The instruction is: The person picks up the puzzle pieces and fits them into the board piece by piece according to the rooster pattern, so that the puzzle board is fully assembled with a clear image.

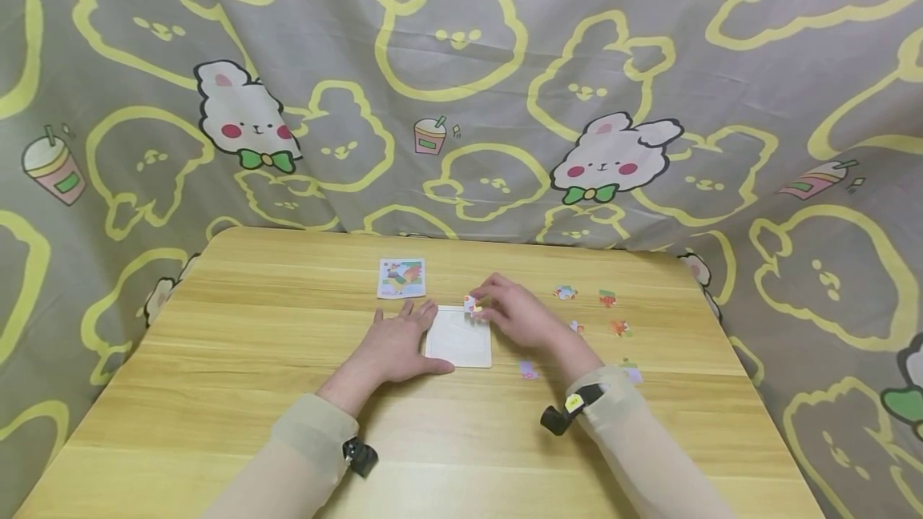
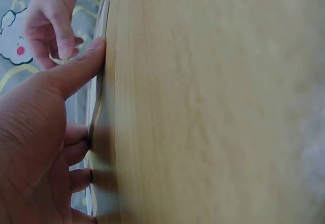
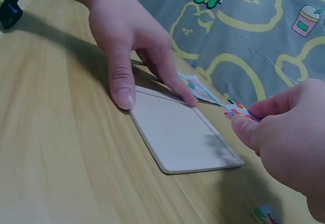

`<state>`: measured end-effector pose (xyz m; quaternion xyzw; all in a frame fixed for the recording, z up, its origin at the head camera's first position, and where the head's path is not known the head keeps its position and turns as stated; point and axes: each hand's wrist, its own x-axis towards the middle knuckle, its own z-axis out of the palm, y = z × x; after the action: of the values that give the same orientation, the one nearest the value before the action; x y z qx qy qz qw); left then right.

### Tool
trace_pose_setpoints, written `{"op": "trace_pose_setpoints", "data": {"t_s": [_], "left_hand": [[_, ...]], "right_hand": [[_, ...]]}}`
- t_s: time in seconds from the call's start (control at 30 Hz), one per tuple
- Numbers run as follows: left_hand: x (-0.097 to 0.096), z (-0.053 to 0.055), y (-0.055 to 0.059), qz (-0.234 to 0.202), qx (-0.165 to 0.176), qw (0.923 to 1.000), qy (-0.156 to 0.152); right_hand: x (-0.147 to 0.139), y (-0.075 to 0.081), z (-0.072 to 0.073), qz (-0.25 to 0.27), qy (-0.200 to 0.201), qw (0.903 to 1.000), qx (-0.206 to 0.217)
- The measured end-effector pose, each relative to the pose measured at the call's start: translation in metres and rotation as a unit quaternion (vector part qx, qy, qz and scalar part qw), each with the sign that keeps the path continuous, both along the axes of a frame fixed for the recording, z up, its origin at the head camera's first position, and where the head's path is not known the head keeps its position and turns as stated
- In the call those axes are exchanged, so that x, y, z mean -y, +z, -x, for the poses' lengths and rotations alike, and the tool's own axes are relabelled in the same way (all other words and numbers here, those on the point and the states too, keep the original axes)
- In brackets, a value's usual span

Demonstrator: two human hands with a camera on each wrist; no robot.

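A square white puzzle tray [image 1: 460, 344] lies flat on the table. My left hand [image 1: 397, 347] spreads around its left side, fingers mostly straight. In the right wrist view the left thumb rests at one edge of the tray and the index finger at another. My right hand [image 1: 522, 315] pinches a small colourful jigsaw piece [image 3: 238, 111] between thumb and fingertips. That piece is held over the tray's far right corner in the head view, and its shadow falls on the tray in the right wrist view.
A square picture card [image 1: 401, 278] lies behind my left hand. Several loose jigsaw pieces are scattered on the right, among them an orange piece [image 1: 620, 327] and a purple piece [image 1: 529, 370]; my right forearm partly covers some. A patterned curtain [image 1: 490, 118] hangs behind the wooden table [image 1: 288, 303].
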<state>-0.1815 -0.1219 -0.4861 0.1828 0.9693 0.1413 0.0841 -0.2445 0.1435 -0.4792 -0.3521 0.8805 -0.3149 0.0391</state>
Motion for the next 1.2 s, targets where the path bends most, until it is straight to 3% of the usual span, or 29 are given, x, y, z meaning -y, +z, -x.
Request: {"op": "trace_pose_setpoints", "data": {"t_s": [0.43, 1.2], "left_hand": [[0.002, 0.000, 0.000, 0.000, 0.003, 1.0000, -0.001], [0.003, 0.000, -0.001, -0.003, 0.003, 1.0000, -0.004]], "right_hand": [[0.022, -0.007, 0.001, -0.011, 0.024, 0.9993, -0.027], [0.043, -0.023, -0.007, -0.052, 0.010, 0.9971, -0.055]]}}
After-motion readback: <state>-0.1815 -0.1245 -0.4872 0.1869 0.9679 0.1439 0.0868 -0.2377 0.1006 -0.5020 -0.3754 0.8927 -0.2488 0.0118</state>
